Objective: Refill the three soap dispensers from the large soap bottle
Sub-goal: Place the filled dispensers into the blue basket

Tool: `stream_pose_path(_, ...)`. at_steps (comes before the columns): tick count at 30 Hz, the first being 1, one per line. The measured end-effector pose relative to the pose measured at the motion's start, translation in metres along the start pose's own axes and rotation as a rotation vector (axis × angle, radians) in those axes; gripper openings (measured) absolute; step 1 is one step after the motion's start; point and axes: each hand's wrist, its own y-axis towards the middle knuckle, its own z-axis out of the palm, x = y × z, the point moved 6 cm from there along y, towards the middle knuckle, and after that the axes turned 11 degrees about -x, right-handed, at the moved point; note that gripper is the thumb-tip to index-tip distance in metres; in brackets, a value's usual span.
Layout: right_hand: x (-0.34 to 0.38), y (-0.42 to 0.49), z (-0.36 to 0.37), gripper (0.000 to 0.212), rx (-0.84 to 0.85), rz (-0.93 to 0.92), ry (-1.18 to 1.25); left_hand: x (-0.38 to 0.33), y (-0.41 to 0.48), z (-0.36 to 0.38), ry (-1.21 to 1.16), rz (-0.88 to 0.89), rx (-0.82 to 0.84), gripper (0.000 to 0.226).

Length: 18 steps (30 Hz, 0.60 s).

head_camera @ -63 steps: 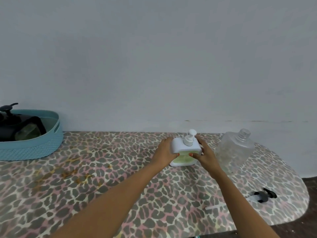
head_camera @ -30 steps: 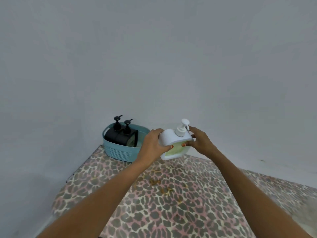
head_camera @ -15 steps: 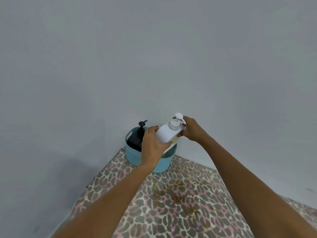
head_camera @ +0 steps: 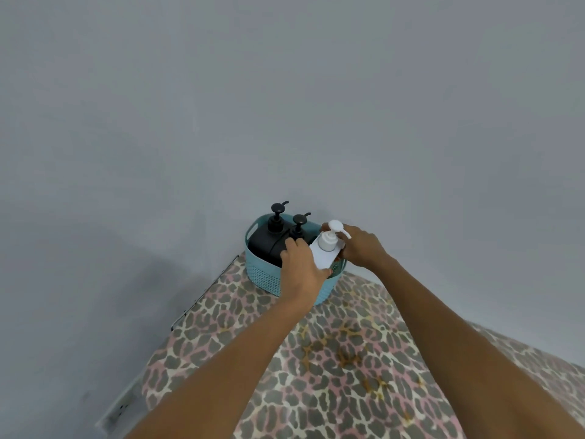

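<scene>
Head view:

The basket (head_camera: 265, 277), teal and perforated, is standing on the desk (head_camera: 332, 359) at its far corner, close to the grey wall (head_camera: 285, 106). A leopard-print cover is lying over the desk.

Two black dispensers are standing upright inside the basket. The larger one (head_camera: 267, 245) is occupying the basket's left part. The smaller one (head_camera: 298, 228) is standing just to the right of it, and both pump heads are rising above the basket's rim.

The white dispenser (head_camera: 326, 253) is sitting in the basket's right part, tilted slightly, with its pump pointing right. Its lower body is hidden below the rim, so contact with the basket's floor cannot be confirmed.

The left hand (head_camera: 300, 269) is gripping the white dispenser's left side, with its fingers (head_camera: 293, 246) curled over the top edge next to the smaller black dispenser. The right hand (head_camera: 364, 245) is gripping the right side, with its fingers (head_camera: 349, 230) curled behind the pump. Both forearms are reaching over the desk toward the basket.
</scene>
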Motion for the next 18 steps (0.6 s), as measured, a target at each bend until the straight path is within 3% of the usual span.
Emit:
stream_pose_path(10,0.005,-0.002,0.012,0.053,-0.008,-0.026,0.092,-0.005,-0.008,0.008,0.231,0.12,-0.005,0.042)
stream_pose_path(15,0.01,-0.005,0.019,0.047,-0.004,-0.053,-0.042,-0.007,-0.01,0.01,0.296,0.15,0.029,0.034)
stream_pose_path(18,0.012,-0.01,0.02,0.053,0.006,-0.038,-0.089,-0.006,-0.013,0.013,0.372,0.186,0.019,0.025)
